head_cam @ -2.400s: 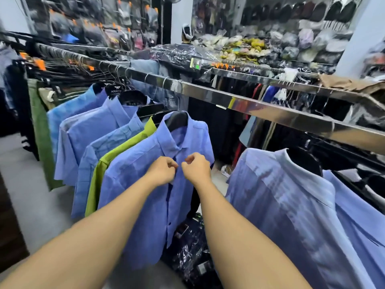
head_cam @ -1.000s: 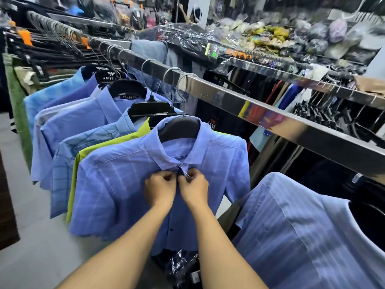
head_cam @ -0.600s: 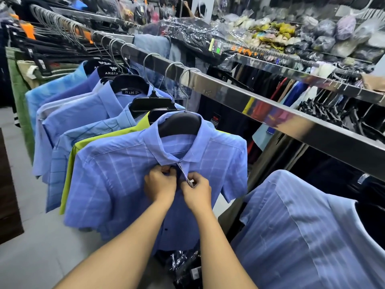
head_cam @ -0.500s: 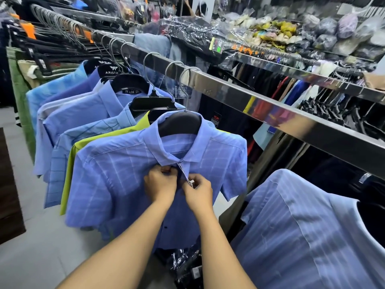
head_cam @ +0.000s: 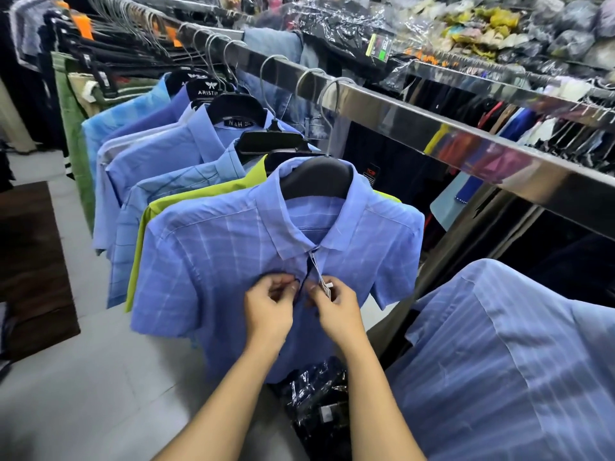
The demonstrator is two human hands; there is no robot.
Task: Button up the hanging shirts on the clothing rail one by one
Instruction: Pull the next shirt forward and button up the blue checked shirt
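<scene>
Left hand (head_cam: 269,311) and right hand (head_cam: 336,311) pinch blue shirt (head_cam: 206,261) front edges, centre frame. Steel rail (head_cam: 416,128) upper right, tiled floor (head_cam: 83,394) lower left.

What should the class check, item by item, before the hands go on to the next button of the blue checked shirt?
1. Grip: left hand and right hand each pinch one front edge of the blue checked shirt: ok.
2. Button through its hole: hidden by the fingers: cannot tell.
3. Tag clear of the opening: it hangs across it: not ok.
4. Hanger hooked on the rail: ok.
5. Collar folded down: ok.
</scene>
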